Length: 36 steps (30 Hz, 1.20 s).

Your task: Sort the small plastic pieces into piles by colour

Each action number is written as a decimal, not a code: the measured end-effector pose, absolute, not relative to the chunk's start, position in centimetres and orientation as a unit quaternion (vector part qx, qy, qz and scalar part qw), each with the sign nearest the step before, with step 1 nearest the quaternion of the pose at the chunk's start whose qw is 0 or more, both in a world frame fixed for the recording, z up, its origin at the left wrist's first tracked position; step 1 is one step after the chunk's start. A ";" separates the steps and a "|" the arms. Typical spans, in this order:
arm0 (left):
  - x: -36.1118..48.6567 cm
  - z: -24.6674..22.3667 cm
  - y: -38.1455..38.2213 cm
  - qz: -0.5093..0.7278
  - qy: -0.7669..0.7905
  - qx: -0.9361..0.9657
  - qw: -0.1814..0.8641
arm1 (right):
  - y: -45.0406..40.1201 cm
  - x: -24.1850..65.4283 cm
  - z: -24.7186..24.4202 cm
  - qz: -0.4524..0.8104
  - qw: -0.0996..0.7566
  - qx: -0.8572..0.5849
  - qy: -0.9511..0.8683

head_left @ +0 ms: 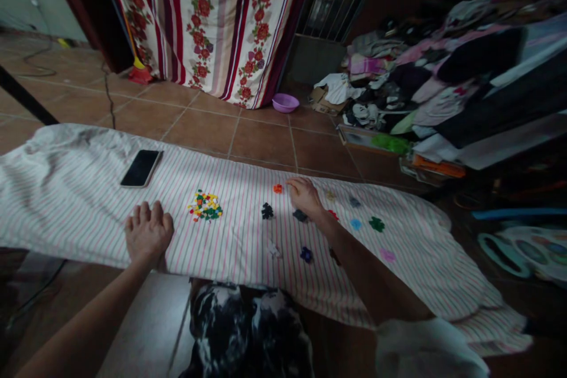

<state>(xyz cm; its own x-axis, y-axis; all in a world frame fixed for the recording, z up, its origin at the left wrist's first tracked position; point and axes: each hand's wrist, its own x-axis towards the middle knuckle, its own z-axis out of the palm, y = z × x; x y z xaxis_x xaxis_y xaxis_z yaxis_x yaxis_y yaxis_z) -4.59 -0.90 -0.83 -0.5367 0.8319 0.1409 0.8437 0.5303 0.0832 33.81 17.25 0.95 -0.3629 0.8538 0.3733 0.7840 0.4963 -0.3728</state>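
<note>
On the striped cloth (239,248), my left hand (149,231) lies flat, palm down, left of a mixed pile of small colored pieces (206,207). My right hand (304,194) is beside a small orange pile (277,188), its fingers curled and pinched together; what is between them, if anything, is too small to tell. Below it are a black pile (267,211) and a dark grey pile (300,215). White (273,249), dark blue (306,254), light blue (355,224), green (376,224) and pink (387,254) piles lie nearer or to the right. My right forearm partly covers red and brown pieces.
A phone (141,168) rests on the cloth at the left. Beyond the cloth are a floral curtain (221,23), a purple basin (286,103) and a red broom (140,72) on the tiled floor. Heaped clothes (425,65) fill the right back.
</note>
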 end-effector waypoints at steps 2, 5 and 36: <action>-4.8 -1.1 -0.8 -0.069 -0.876 -0.476 0.043 | 16.1 31.6 1.0 0.089 0.296 -0.440 -0.843; -4.9 -1.5 -0.8 -0.070 -0.875 -0.477 0.051 | 14.2 27.5 0.6 0.151 0.317 -0.362 -0.863; -5.0 -2.0 -0.7 -0.089 -0.870 -0.480 0.072 | 15.4 7.1 -0.9 0.164 0.132 -0.434 -0.876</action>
<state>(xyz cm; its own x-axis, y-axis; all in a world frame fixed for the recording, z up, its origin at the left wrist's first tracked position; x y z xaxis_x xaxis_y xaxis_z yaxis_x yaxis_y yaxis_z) -5.02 -0.72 -1.95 -0.5297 0.8217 0.2105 0.8473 0.5241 0.0865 7.11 15.36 -0.91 -0.5888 0.8033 0.0899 0.7166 0.5702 -0.4016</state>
